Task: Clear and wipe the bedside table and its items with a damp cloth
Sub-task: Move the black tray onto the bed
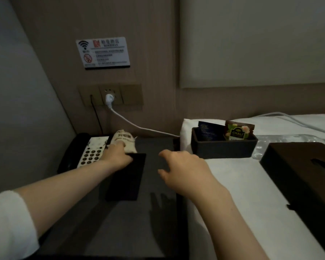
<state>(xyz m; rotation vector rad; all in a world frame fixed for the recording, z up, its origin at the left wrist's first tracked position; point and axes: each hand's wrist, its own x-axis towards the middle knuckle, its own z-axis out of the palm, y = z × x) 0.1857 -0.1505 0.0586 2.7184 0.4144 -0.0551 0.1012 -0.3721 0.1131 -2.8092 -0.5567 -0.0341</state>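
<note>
Matt dark tabletop point(120, 222), cloth pouch point(123, 140), white bed linen point(233, 184)

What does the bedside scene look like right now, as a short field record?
left hand: grips the cloth pouch
right hand: open, above the table, holding nothing
still on bedside table: telephone, black mat, pouch
on bed: sachet tray, tissue box
cloth: not in view
</note>
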